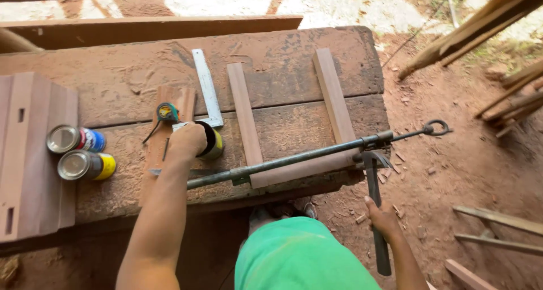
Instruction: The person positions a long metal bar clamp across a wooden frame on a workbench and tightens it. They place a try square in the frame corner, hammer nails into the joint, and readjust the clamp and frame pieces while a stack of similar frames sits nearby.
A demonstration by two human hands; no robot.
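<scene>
yellow can (215, 143) | black hammer (376, 211) | silver square (207, 88) | green shirt (300, 256)

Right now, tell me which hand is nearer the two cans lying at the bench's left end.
Left. The left hand grips a can mid-bench, just right of the two cans. The right hand holds a hammer off the bench's right end, much farther away.

Two round metal tins (82, 153) lie on the dusty wooden workbench (283, 58), left of the long iron bar clamp (294, 159) spanning three reddish wooden strips (244, 112).
</scene>
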